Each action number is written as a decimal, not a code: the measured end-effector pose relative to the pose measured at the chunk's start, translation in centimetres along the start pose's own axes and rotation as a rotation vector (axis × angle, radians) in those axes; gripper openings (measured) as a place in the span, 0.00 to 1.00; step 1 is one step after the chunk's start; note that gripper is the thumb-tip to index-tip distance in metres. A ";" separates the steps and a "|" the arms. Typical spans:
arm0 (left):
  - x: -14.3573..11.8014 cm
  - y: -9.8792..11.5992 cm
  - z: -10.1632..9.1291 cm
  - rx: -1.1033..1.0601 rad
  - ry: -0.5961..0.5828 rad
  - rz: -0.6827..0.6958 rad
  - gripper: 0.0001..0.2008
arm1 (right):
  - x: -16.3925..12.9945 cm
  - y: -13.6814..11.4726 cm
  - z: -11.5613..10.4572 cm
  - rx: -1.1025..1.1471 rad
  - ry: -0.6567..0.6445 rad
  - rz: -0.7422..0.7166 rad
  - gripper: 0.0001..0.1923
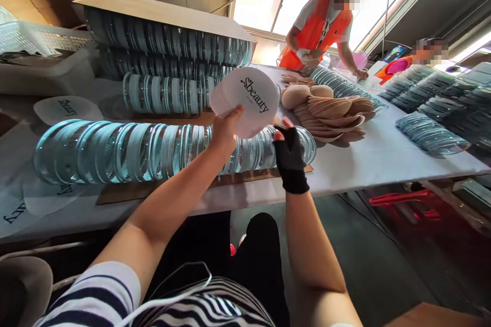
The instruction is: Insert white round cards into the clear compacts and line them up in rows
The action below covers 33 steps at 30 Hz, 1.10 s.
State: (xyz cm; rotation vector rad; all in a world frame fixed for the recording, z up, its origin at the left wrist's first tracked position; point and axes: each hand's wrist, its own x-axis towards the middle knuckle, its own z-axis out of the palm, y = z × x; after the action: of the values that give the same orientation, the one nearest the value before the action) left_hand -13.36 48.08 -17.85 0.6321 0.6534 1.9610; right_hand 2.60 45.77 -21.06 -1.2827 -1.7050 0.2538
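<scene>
My bare left hand point(227, 130) is closed on a fanned stack of white rounded cards point(251, 94) printed "Sbeauty", thumb on top. The stack is tilted above a long row of clear plastic cases point(130, 150) standing on edge, with white inserts showing in several of them. In a black fingerless glove, my right hand point(291, 158) is at the right end of this row. Its thumb tip and a fingertip show apart, with nothing visible between them; the other fingers are hidden. Whether it touches the cases, I cannot tell.
Beige moulded cups point(332, 112) lie piled to the right. Behind the row stand more cases point(161, 93) and a cardboard box point(164, 13) full of them. Loose printed cards point(67, 109) lie left. Across the table point(383, 158), a person in an orange vest point(318, 30) handles items.
</scene>
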 end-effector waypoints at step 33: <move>1.2 5.8 -3.5 -0.050 0.045 -0.082 0.19 | -7.5 -7.2 3.9 -0.390 -0.299 0.005 0.16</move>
State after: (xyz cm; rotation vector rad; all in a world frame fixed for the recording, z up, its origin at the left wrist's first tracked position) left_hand -19.77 46.11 -16.36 0.5238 0.6459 1.9138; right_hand -5.02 37.86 -22.60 -1.5932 -2.0784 0.1216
